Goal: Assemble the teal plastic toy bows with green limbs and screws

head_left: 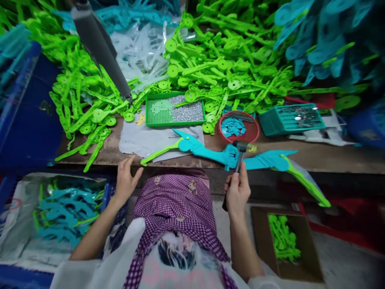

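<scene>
My right hand (237,192) is wrapped around the handle of a small hammer (241,147), whose dark head with a yellowish end sits over the middle of a long plastic assembly. This assembly (207,151) lies along the table's front edge, made of turquoise parts with a lime-green arm (162,151) at the left and another green arm (309,182) hanging past the edge at the right. At the table edge, left of the assembly's tip, my left hand (128,176) holds nothing, its thumb and fingers apart. A grey cloth (132,136) lies partly under the assembly.
Heaped lime-green parts (225,60) cover the back of the table. A green tray (158,120) of small metal pieces, a red basket (255,127) with turquoise pieces and a teal container (270,123) stand forward. A grey tool (102,52) hangs at left. Below are a crate (105,196) and cardboard box (261,228).
</scene>
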